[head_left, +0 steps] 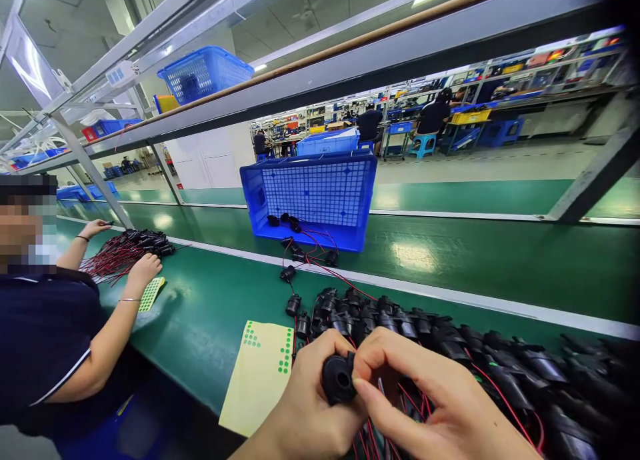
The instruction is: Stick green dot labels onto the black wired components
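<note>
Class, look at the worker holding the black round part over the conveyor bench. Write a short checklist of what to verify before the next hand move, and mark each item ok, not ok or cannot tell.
1. Black round part gripped by both hands: ok; left hand holds it from the side, right hand pinches its edge.
2. Part's open face turned toward the camera: ok.
3. Green dot sticker already on the part: cannot tell; fingertips cover the rim.
4. Sticker sheet within reach with dots left: ok; green dots remain along its top and right edge.
5. Pile of wired black parts lying beside the hands: ok.
6. Blue crate standing apart from the hands: ok.
</note>
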`<state>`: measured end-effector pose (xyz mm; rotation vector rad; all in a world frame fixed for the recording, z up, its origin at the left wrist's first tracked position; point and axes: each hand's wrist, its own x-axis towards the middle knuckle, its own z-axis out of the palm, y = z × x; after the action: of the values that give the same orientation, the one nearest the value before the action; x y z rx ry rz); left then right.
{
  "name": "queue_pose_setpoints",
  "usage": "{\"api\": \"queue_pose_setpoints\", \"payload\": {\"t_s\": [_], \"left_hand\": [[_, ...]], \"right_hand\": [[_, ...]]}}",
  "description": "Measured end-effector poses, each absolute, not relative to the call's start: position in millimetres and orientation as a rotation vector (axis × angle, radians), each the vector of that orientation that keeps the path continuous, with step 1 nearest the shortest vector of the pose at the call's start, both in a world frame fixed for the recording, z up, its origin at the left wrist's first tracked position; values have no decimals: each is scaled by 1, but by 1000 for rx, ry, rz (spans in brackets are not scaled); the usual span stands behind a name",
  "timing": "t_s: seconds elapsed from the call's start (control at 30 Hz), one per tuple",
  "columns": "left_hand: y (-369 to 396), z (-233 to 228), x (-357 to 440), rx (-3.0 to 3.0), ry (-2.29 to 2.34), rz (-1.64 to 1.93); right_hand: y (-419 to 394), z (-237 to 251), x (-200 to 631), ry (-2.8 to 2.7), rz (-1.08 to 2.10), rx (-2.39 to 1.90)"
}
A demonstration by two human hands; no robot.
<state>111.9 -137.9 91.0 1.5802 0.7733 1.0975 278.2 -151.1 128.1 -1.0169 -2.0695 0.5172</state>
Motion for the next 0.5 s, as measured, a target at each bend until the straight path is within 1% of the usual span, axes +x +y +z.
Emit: {"api": "queue_pose_setpoints", "payload": {"t_s": [0.27,0.4,0.5], "left_hand": [[-141,92,109,1592,773,1095],[-144,95,109,1567,721,1121],[-144,103,108,1532,618,1067]], "right_hand": [[-154,128,273,-2039,393,-951],[-155,123,266,-1975,498,-957],[-154,120,264,-1924,614,-1013]]}}
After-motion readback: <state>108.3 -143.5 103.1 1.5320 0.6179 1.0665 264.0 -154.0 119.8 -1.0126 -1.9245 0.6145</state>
